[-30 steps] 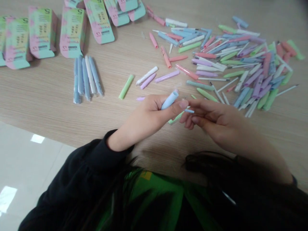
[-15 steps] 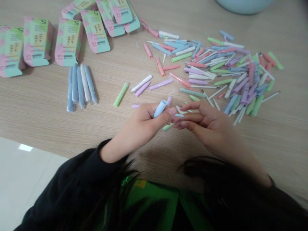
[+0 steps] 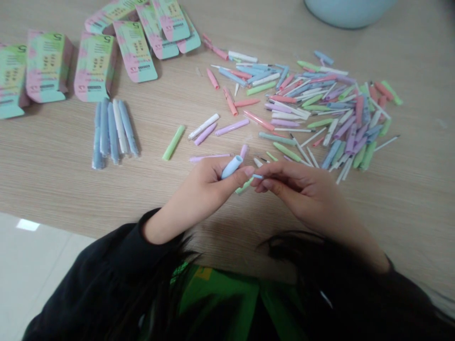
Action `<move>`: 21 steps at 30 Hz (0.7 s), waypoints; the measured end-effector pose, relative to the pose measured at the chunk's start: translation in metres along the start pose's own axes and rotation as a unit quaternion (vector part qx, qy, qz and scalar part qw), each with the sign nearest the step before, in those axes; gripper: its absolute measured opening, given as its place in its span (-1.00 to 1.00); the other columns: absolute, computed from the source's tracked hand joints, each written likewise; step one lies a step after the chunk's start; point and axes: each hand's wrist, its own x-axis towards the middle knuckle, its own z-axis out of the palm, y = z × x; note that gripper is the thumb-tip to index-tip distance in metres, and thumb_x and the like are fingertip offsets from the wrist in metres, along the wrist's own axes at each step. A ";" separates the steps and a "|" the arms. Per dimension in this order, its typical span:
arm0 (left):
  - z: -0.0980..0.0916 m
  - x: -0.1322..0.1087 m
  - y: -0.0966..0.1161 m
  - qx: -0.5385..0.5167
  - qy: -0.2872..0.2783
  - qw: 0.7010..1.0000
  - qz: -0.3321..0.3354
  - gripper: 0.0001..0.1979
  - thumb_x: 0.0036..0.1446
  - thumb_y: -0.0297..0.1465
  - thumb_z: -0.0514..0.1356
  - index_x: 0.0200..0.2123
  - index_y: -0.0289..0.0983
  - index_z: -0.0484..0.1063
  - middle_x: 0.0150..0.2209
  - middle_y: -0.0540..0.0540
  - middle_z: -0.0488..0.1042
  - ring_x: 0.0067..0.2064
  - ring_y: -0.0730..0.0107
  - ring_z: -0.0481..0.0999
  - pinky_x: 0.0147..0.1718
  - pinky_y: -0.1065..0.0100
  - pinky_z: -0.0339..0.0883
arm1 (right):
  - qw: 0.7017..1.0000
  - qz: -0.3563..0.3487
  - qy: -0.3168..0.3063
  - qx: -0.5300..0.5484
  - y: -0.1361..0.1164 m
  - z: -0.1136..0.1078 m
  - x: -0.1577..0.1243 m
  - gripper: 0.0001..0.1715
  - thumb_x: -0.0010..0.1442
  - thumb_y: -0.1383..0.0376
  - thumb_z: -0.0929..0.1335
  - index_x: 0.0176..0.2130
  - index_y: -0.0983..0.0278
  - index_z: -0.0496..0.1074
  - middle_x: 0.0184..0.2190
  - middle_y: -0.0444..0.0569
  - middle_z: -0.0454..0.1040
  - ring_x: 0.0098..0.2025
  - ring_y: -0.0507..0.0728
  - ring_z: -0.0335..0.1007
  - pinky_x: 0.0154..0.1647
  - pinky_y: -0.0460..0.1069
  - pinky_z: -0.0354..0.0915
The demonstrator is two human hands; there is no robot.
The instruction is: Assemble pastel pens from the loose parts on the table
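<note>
A light blue tube (image 3: 232,167) is held in my left hand (image 3: 213,185), between thumb and fingers, its open end pointing up and away. The thumb and fingers of my right hand (image 3: 295,185) are pinched on a thin blue piece (image 3: 258,176), whose left end reaches the fingertips of my left hand. A green pen part (image 3: 244,186) lies just beneath the two hands, partly covered. Purple parts, among them a long purple one (image 3: 211,157), lie just beyond my left hand.
Pastel pen parts (image 3: 351,123) lie heaped at the right. Several wrapped pens (image 3: 113,130) sit side by side at the left, below a row of printed boxes (image 3: 95,66). A pale blue rounded object (image 3: 350,12) stands at the far edge of view. Single pens lie mid-table.
The fingers of my right hand have closed in around the thin blue piece. The whole view has shifted slightly, so the table items appear further left. My left hand still holds the tube.
</note>
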 end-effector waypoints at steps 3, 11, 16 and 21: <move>0.002 -0.001 0.001 0.041 0.018 0.999 0.006 -0.64 0.33 -0.30 0.18 -0.53 -0.27 0.39 -0.53 0.07 0.25 -0.46 0.46 0.24 -0.46 0.40 0.10 | 0.999 -0.012 0.001 -0.046 0.001 -0.002 0.000 -0.71 0.33 0.47 0.34 -0.10 0.17 0.58 -0.30 -0.18 0.64 -0.23 0.04 0.60 -0.15 -0.08 0.47; 0.006 -0.004 -0.001 0.144 0.040 0.988 0.031 -0.69 0.34 -0.31 0.19 -0.41 -0.34 0.56 -0.51 0.04 0.41 -0.44 0.43 0.36 -0.41 0.36 0.15 | 0.989 -0.062 -0.002 -0.137 0.009 -0.001 0.002 -0.66 0.31 0.53 0.29 -0.03 0.32 0.56 -0.33 -0.11 0.62 -0.30 0.02 0.55 -0.22 -0.10 0.43; 0.004 -0.003 0.000 0.169 0.046 0.982 0.065 -0.73 0.33 -0.35 0.20 -0.39 -0.33 0.59 -0.50 0.04 0.45 -0.44 0.45 0.39 -0.39 0.39 0.18 | 0.986 -0.076 0.009 -0.150 0.007 -0.002 0.001 -0.69 0.31 0.52 0.29 -0.07 0.29 0.55 -0.33 -0.12 0.61 -0.31 0.03 0.53 -0.23 -0.09 0.41; 0.005 -0.002 0.000 0.136 0.022 0.988 0.077 -0.70 0.34 -0.35 0.20 -0.44 -0.32 0.55 -0.54 0.07 0.40 -0.46 0.49 0.38 -0.42 0.44 0.20 | 0.988 -0.069 -0.001 -0.138 0.003 -0.001 -0.001 -0.73 0.31 0.51 0.31 -0.11 0.26 0.54 -0.33 -0.15 0.61 -0.33 0.01 0.51 -0.25 -0.10 0.39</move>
